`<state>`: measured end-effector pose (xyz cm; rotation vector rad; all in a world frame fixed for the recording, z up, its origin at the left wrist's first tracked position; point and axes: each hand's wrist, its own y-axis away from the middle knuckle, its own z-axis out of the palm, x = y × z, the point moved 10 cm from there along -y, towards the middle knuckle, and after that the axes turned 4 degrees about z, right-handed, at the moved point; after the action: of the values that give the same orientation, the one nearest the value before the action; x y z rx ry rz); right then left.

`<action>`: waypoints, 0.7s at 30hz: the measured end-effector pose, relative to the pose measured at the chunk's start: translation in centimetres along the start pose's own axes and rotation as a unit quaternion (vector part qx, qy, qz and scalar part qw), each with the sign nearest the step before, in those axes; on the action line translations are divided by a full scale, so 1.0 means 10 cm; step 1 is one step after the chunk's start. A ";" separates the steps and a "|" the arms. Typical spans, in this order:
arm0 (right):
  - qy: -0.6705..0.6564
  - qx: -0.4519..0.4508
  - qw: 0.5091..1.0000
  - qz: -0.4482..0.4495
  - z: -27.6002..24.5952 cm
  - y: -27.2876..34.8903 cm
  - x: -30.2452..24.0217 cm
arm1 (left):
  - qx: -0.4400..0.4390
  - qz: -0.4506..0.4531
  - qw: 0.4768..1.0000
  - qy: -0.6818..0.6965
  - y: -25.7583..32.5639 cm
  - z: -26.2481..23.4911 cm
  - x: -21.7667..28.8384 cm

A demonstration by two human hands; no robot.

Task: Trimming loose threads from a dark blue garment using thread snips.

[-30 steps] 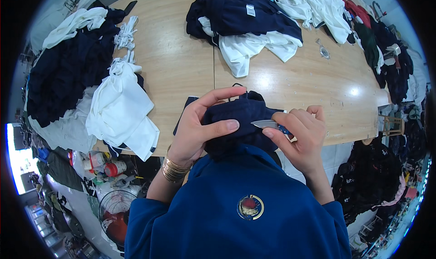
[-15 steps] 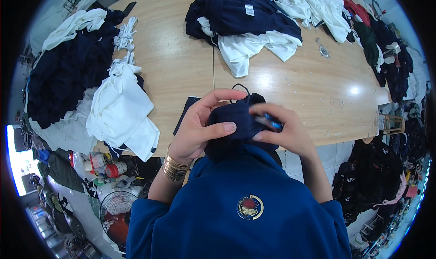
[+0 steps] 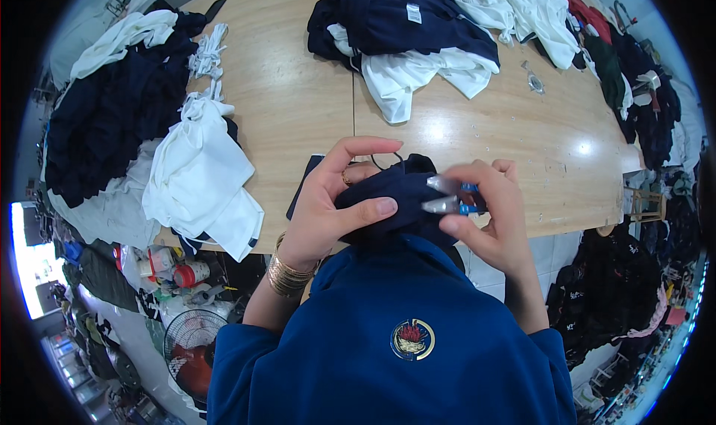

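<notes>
My left hand (image 3: 339, 201) grips a bunched dark navy garment (image 3: 406, 185) at the near edge of the table, the thumb pressed on top of the cloth. A thin dark cord loop (image 3: 386, 161) sticks up from the fabric by my left index finger. Between the fingers of my right hand (image 3: 492, 216) sits a pair of small thread snips (image 3: 447, 195) with blue grips. Their two blades are spread and point left toward the cloth. Whether the tips touch it I cannot tell.
White garments (image 3: 198, 168) and a dark navy heap (image 3: 112, 119) lie on the left. Farther back is a navy and white pile (image 3: 403, 22). A small clear-and-grey item (image 3: 534, 82) rests at the right of the table (image 3: 291, 74). A fan (image 3: 195, 343) stands low at left.
The right hand has drawn back slightly to the right from the cloth, and the snips' spread blades now show. The left hand keeps its hold; the cord loop has tipped lower.
</notes>
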<state>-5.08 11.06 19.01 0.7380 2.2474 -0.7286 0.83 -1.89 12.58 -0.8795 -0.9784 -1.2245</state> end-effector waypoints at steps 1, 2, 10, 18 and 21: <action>0.048 -0.054 0.997 -0.016 0.07 0.02 -0.02 | -0.001 -0.001 1.000 0.000 0.00 0.01 0.01; 0.082 -0.044 0.995 -0.029 0.05 0.02 -0.06 | -0.003 0.002 1.000 -0.001 0.01 0.03 0.02; 0.122 -0.037 0.990 -0.067 0.04 0.05 -0.14 | -0.021 0.006 1.000 -0.018 0.00 0.07 0.05; 0.128 -0.045 0.989 -0.053 0.06 0.06 -0.11 | -0.028 0.010 0.999 -0.034 0.01 0.09 0.07; 0.084 -0.014 0.996 -0.031 -0.01 0.05 -0.06 | -0.028 0.009 0.999 -0.030 0.02 0.09 0.07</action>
<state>-4.36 11.29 19.36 0.7442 2.4374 -0.6835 0.92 -1.26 13.51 -0.9719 -0.9864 -1.2214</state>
